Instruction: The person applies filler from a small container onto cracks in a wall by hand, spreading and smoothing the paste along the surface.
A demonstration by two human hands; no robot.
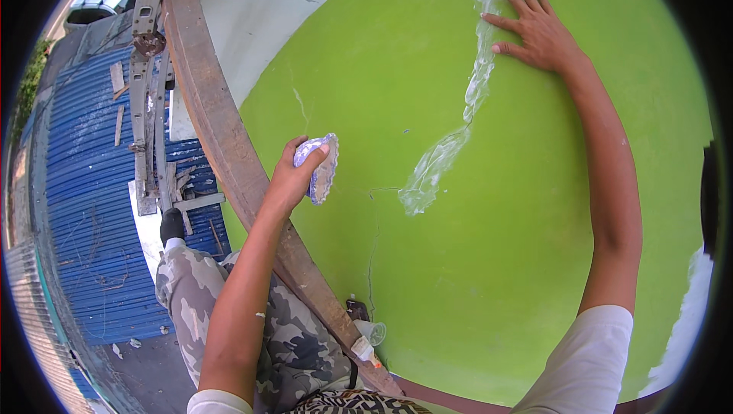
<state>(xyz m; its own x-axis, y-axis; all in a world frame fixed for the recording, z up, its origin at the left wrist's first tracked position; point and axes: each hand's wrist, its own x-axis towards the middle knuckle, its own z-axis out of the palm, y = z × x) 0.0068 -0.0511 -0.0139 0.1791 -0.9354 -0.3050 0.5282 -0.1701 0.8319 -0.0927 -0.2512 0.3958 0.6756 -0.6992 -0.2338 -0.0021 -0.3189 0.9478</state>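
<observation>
My left hand (289, 181) grips a small white-and-purple bowl (326, 168) with a wavy rim, its thumb over the edge. The bowl is tipped on its side, and pale residue coats its inside. Against the green wall (519, 246), my right hand (540, 38) lies with fingers spread, holding nothing. Its fingertips touch or nearly touch a wet-looking streak of white filler (439, 166). The streak runs down from the top and widens at its lower end. Thin dark cracks show in the wall below and left of it.
A long wooden plank (217, 101) slants between me and the wall. A paintbrush (365, 350), a clear plastic cup (374, 330) and a dark object (356, 309) are by its near end. Left are a metal ladder (141, 124) and, far below, a blue corrugated roof (92, 208).
</observation>
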